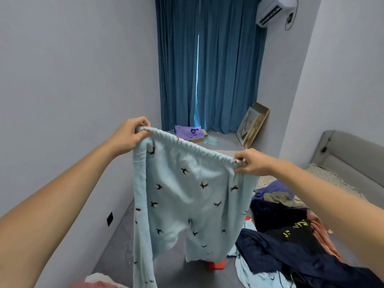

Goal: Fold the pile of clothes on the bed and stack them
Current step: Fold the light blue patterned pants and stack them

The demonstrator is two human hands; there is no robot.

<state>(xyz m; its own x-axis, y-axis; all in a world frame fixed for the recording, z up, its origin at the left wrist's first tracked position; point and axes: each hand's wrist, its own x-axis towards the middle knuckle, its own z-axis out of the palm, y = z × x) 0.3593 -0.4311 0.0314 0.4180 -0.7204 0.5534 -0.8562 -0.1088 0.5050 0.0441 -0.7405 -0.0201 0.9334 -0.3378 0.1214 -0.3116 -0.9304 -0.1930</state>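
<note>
Head view: the left hand point(129, 135) is closed on one end of the elastic waistband of the light blue trousers point(185, 204), and the right hand point(250, 162) is closed on the other end, so the band is stretched between the 2 hands. The trousers, printed with small dark birds, hang down from both hands in the air above the bed point(116, 235); the 2 legs dangle unfolded, 1 leg longer on the side under the left hand.

Below and beyond the right hand lies the pile of clothes point(291, 235), a loose tumble of dark navy, black, pink and pale blue pieces, none of them folded. Under the left forearm, at the lower edge, a little pink and white cloth point(97, 282) shows; whether it is a folded piece I cannot tell.

As a judgement, the task looks early: no tidy stack shows anywhere in the frame, this 1 garment is only spread out for its first fold, and most of the pile is still to be done. Past the hands, blue curtains point(207, 65) close off the far wall.
</note>
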